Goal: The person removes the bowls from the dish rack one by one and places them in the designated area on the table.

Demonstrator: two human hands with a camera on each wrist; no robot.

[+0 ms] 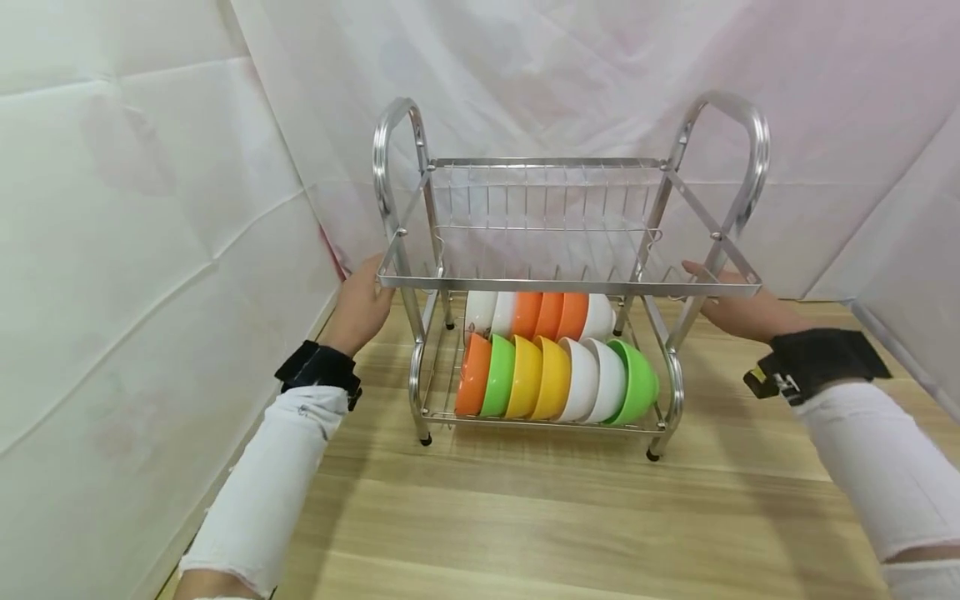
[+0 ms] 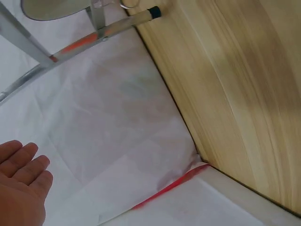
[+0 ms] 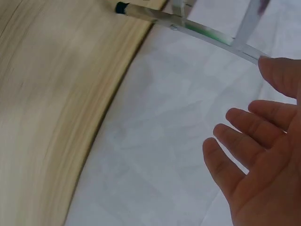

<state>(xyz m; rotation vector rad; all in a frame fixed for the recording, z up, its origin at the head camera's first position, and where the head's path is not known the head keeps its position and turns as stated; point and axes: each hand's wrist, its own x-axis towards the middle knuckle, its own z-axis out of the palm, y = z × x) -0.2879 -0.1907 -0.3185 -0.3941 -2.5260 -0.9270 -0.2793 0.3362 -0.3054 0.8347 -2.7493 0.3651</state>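
Note:
A two-tier metal dish rack (image 1: 570, 287) stands upright on the wooden surface, its upper tier bare. On its lower tier a front row of bowls leans together: an orange bowl (image 1: 472, 375), yellow ones (image 1: 553, 379), white ones and green ones (image 1: 637, 383). My left hand (image 1: 360, 308) is at the rack's left side, fingers partly hidden behind the frame in the head view. In the left wrist view its fingers (image 2: 29, 169) are extended, gripping nothing. At the right side is my right hand (image 1: 738, 312), fingers spread in the right wrist view, thumb (image 3: 280, 75) overlapping the rack's leg.
Behind the front row sit white and orange bowls (image 1: 550, 315). White sheeting covers the back wall (image 1: 540, 75) and both side walls, the left wall (image 1: 127, 250) being close to my left arm. Wooden surface (image 1: 525, 517) extends in front of the rack.

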